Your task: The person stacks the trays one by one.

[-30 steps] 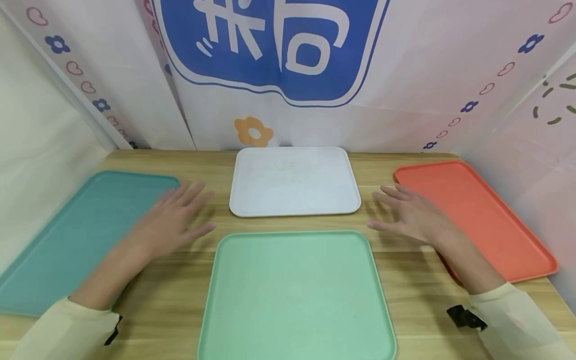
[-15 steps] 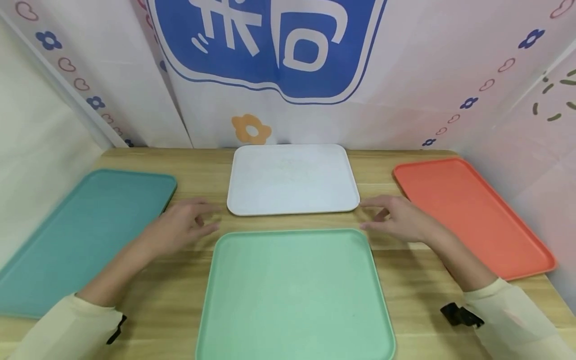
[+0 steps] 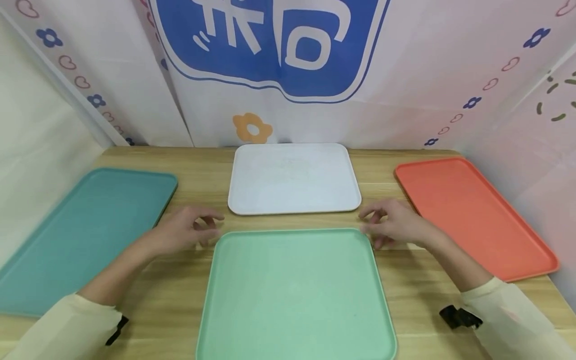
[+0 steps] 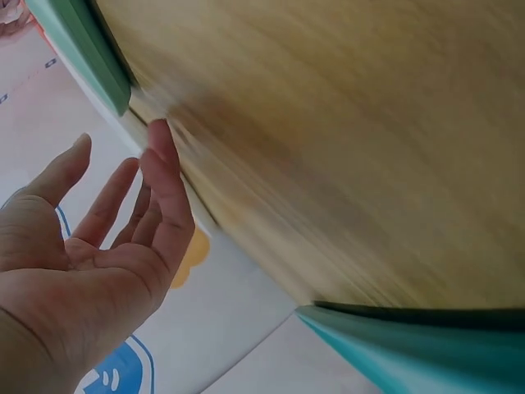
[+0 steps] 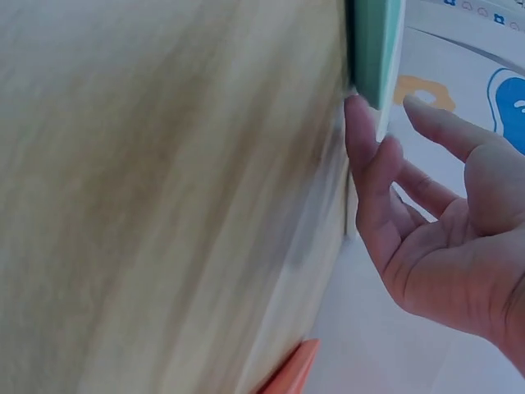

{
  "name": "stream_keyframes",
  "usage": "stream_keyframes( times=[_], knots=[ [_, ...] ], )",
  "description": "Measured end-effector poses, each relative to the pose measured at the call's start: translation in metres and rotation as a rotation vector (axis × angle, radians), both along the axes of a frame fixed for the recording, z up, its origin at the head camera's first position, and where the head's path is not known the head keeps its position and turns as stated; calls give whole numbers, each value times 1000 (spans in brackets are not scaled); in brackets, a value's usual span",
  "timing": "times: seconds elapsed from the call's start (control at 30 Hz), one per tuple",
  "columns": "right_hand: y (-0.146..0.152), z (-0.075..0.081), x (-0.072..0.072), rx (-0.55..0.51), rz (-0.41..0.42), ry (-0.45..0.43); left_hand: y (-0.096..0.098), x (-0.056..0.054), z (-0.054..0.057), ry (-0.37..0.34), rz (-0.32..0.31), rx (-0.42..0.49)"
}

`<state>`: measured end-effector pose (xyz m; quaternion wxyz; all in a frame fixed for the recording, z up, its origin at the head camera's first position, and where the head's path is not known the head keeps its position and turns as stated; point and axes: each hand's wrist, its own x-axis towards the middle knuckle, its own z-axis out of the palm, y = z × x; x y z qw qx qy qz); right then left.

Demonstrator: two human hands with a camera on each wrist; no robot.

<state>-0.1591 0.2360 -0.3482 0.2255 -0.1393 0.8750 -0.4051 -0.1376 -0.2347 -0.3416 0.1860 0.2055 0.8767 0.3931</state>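
Note:
A light green tray (image 3: 297,295) lies flat on the wooden table in the head view. By its far left corner hovers my left hand (image 3: 186,230), fingers loosely bent, nothing between thumb and fingers. My right hand (image 3: 396,222) is at the far right corner, its thumb overlapping the rim in the head view. In the right wrist view, a fingertip of the right hand (image 5: 451,246) is right at the corner of the green tray (image 5: 379,49). The left wrist view has the left hand (image 4: 107,263) with its fingertips just short of the green tray (image 4: 86,57).
Behind the green tray lies a white tray (image 3: 294,180). A teal tray (image 3: 90,235) is on the left and a red tray (image 3: 472,215) on the right. Printed cloth (image 3: 387,120) hangs along the table's back edge and both sides.
Both hands have come nearer, from beside the white tray to the green tray's far corners. Their spread fingers have bent inward. The trays have stayed in place.

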Motion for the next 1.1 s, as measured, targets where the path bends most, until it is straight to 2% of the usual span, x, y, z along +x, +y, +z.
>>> stream_keyframes(
  times=[0.13,0.3,0.63,0.9,1.1],
  knots=[
    [-1,-5,-1,-24,-4,-65,2,0,-2,-73,-3,47],
    [-4,-7,-2,-40,3,-105,6,0,-3,-131,24,98],
    [-7,-8,-3,-55,26,-168,12,-1,-5,-128,40,86],
    [-6,-9,-5,-58,53,-170,14,-1,-10,-199,71,100],
    [-5,-9,-2,-76,39,-195,15,1,-10,-221,82,128]
  ],
)
